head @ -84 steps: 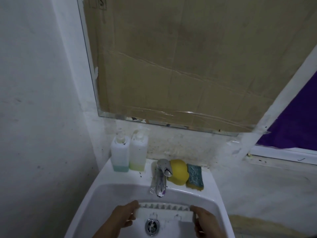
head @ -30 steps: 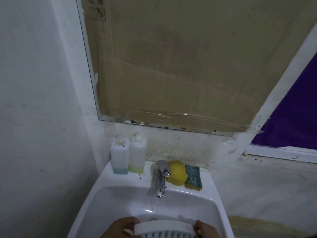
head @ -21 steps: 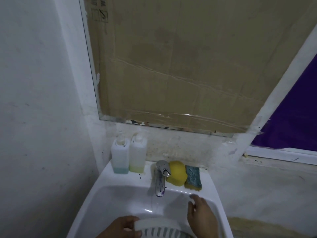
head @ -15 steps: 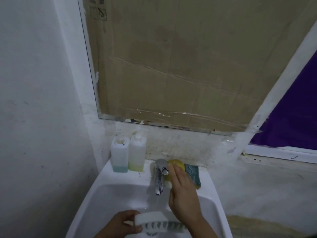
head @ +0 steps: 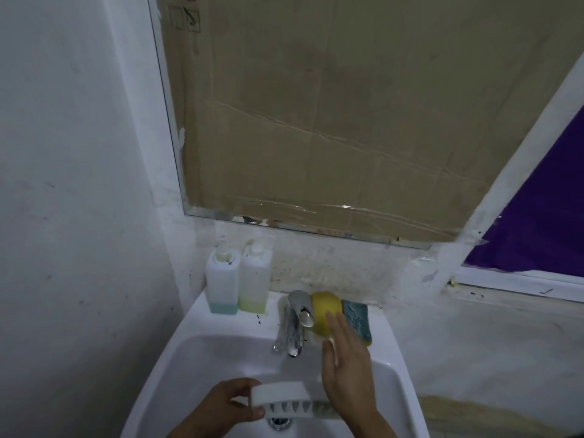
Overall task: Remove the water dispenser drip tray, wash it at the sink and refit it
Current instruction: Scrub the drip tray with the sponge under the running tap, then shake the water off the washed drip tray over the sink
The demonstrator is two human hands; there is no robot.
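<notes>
Sink (head: 189,349): white basin against the wall; chrome drain (head: 279,422) at its near bottom, partly under the tray.
Tray (head: 281,398): white slotted drip tray, held over the basin's near side above the drain, tilted, slots facing the camera.
Left hand (head: 221,409): closed on the tray's left end, thumb on the front, fingers behind.
Right hand (head: 346,371): open and flat, fingers together, holding nothing; reached over the basin's right side toward the back ledge, fingertips (head: 335,319) at the yellow sponge; whether they touched it could not be told. Its wrist crossed in front of the tray's right end.
Tap (head: 295,324): chrome, centre of the back ledge, spout over the basin.
Yellow sponge (head: 325,306): rounded, on the back ledge just right of the tap.
Scrub pad (head: 357,320): teal top, yellow underside, on the ledge touching the yellow sponge's right side.
Bottles: two pump bottles side by side at the ledge's back left corner; left one (head: 222,282) with blue liquid low in it, right one (head: 255,279) with green-yellow liquid low in it.
Mirror (head: 316,230): above the sink, covered by cardboard (head: 347,115) with taped seams.
Wall (head: 79,184): white, scuffed, left of the sink.
</notes>
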